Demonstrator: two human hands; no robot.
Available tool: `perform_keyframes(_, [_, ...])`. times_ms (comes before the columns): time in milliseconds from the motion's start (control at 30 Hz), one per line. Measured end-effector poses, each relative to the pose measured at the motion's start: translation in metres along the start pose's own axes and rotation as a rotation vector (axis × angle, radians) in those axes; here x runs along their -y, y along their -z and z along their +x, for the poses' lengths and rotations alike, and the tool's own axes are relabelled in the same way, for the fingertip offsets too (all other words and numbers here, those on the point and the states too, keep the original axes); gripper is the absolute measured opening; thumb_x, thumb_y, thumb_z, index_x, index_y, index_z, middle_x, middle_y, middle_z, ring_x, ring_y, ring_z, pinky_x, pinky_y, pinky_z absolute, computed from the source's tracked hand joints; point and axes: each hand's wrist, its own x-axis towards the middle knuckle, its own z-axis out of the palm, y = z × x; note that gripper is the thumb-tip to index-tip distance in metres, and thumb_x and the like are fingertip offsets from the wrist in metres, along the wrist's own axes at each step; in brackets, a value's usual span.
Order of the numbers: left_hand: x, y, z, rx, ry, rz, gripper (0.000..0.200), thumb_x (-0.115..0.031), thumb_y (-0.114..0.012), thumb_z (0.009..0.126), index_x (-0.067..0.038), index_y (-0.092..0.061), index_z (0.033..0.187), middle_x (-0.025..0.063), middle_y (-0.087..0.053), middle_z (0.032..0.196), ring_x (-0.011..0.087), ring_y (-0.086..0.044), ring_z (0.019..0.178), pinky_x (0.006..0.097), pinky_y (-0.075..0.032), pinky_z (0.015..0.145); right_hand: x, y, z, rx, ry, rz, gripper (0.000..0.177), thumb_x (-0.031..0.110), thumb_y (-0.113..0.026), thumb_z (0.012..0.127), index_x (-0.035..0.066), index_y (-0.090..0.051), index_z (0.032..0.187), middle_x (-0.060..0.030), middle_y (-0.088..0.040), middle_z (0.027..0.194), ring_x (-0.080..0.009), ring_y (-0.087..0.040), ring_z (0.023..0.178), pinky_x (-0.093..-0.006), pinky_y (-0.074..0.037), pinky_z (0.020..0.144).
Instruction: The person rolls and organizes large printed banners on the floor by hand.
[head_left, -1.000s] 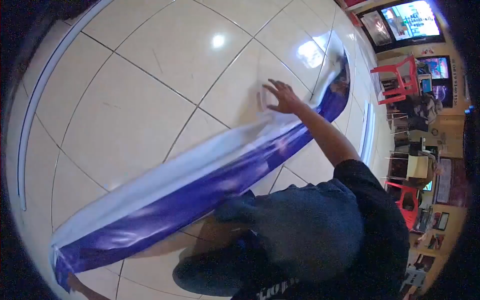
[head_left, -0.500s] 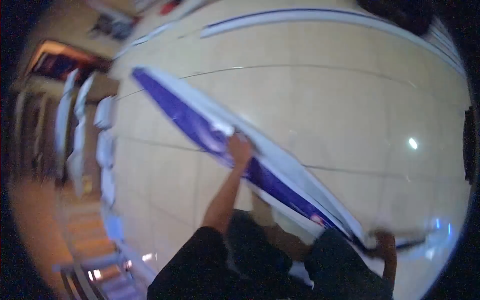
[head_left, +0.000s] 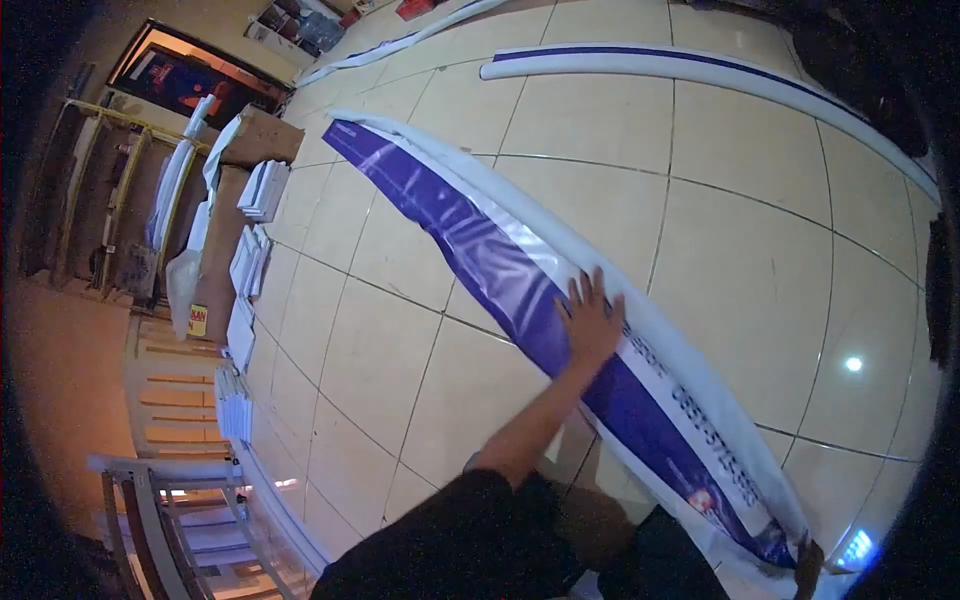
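A long purple and white printed sheet (head_left: pixel 480 250), folded lengthwise, lies diagonally across the tiled floor, with dark lettering on its white strip. My left hand (head_left: pixel 595 325) rests on the middle of the sheet, palm down with its fingers spread. At the sheet's lower right end is my right hand (head_left: pixel 808 568), dark and partly cut off by the edge of the view; its fingers cannot be made out.
A long white roll with a purple stripe (head_left: pixel 640 65) lies across the far floor. Stacks of white material (head_left: pixel 262 190) and cardboard (head_left: pixel 222 250) stand at the left, near a metal-framed table (head_left: pixel 150 500). A dark shape (head_left: pixel 850 60) is at the upper right.
My left hand has moved right along the sheet and its fingers are now spread. More of the white side with lettering shows. My right hand is lower and further right as the view has shifted.
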Motion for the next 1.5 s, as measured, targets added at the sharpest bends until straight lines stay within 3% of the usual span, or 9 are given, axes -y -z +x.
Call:
perform_keyframes(233, [0.096,0.021,0.151,-0.165,0.317,-0.177,0.070,-0.042,-0.044,0.093,-0.002,-0.023,0.146,0.0268,-0.030,0.146,0.0432,-0.025,0.137,0.0623,-0.017,0.108,0.316,0.109,0.163,0.225,0.019,0.201,0.042,0.031,-0.052,0.092,-0.003,-0.055,0.116,-0.0244,-0.061,0.105,-0.0420,-0.057,0.099,-0.0493,-0.042,0.091])
perform_keyframes(367, [0.058,0.013,0.063,0.073,-0.214,0.093,0.073,-0.048,-0.043,0.092,-0.004,-0.023,0.147,0.0265,-0.023,0.149,0.0442,-0.023,0.138,0.0628,-0.019,0.107,0.470,0.185,0.215,0.097,0.395,0.417,0.055,0.026,-0.061,0.085,0.005,-0.044,0.133,-0.0210,-0.058,0.118,-0.0377,-0.056,0.107,-0.0466,-0.042,0.093])
perform_keyframes(567, [0.001,0.012,-0.111,0.113,-0.185,0.020,0.078,-0.051,-0.044,0.090,-0.004,-0.022,0.148,0.0300,-0.015,0.150,0.0484,-0.007,0.140,0.0697,-0.003,0.105,0.423,0.158,0.184,-0.018,0.227,0.117,0.097,0.037,-0.078,0.066,0.010,-0.029,0.145,-0.0227,-0.046,0.131,-0.0395,-0.043,0.122,-0.0495,-0.036,0.099])
perform_keyframes(833, [-0.041,0.029,-0.161,0.449,-0.546,-0.028,0.101,-0.066,-0.058,0.075,-0.001,-0.024,0.145,0.0314,-0.010,0.151,0.0426,-0.004,0.142,0.0662,0.005,0.107,0.286,0.072,0.023,-0.261,-0.107,0.098,0.079,0.028,-0.075,0.061,0.013,-0.042,0.130,-0.0206,-0.038,0.136,-0.0394,-0.035,0.128,-0.0599,-0.026,0.103])
perform_keyframes(933, [-0.058,0.055,-0.149,0.521,-0.809,0.005,0.092,-0.060,-0.064,0.073,-0.002,-0.036,0.139,0.0285,-0.034,0.142,0.0415,-0.029,0.135,0.0622,-0.004,0.110,0.271,0.058,-0.020,-0.234,-0.030,0.082,0.077,0.027,-0.075,0.062,0.015,-0.042,0.130,-0.0178,-0.044,0.131,-0.0374,-0.041,0.123,-0.0578,-0.031,0.099])
perform_keyframes(1000, [-0.066,0.062,-0.149,0.772,-0.902,0.006,0.077,-0.055,-0.068,0.072,-0.006,-0.050,0.128,0.0217,-0.057,0.122,0.0369,-0.052,0.115,0.0542,-0.025,0.106,0.257,0.042,-0.038,0.266,-0.200,0.241,0.069,0.027,-0.075,0.065,0.015,-0.047,0.126,-0.0143,-0.050,0.126,-0.0348,-0.045,0.119,-0.0550,-0.036,0.094])
perform_keyframes(1100, [-0.074,0.062,-0.138,1.071,-0.983,0.080,0.060,-0.041,-0.072,0.073,-0.008,-0.057,0.121,0.0164,-0.064,0.110,0.0330,-0.057,0.110,0.0476,-0.036,0.099,0.242,0.044,-0.044,-0.034,-0.079,0.103,0.074,0.039,-0.081,0.061,0.016,-0.051,0.125,-0.0140,-0.048,0.129,-0.0346,-0.041,0.124,-0.0543,-0.037,0.095])
perform_keyframes(1233, [-0.073,0.025,-0.128,0.712,-1.031,-0.090,0.034,-0.028,-0.069,0.077,-0.008,-0.061,0.104,0.0120,-0.065,0.103,0.0313,-0.060,0.100,0.0469,-0.042,0.087,0.220,0.068,-0.009,-0.059,-0.107,0.008,0.114,0.047,-0.087,0.048,0.024,-0.030,0.144,-0.0163,-0.034,0.140,-0.0375,-0.030,0.133,-0.0622,-0.023,0.105])
perform_keyframes(1500, [-0.133,0.060,-0.141,0.497,-1.173,-0.124,0.045,-0.018,-0.065,0.076,-0.019,-0.061,0.120,0.0097,-0.058,0.080,0.0289,-0.061,0.078,0.0438,-0.047,0.067,0.162,0.109,0.008,-0.163,-0.116,0.131,0.046,0.023,-0.068,0.079,0.008,-0.054,0.121,-0.0173,-0.057,0.118,-0.0378,-0.051,0.114,-0.0550,-0.035,0.094])
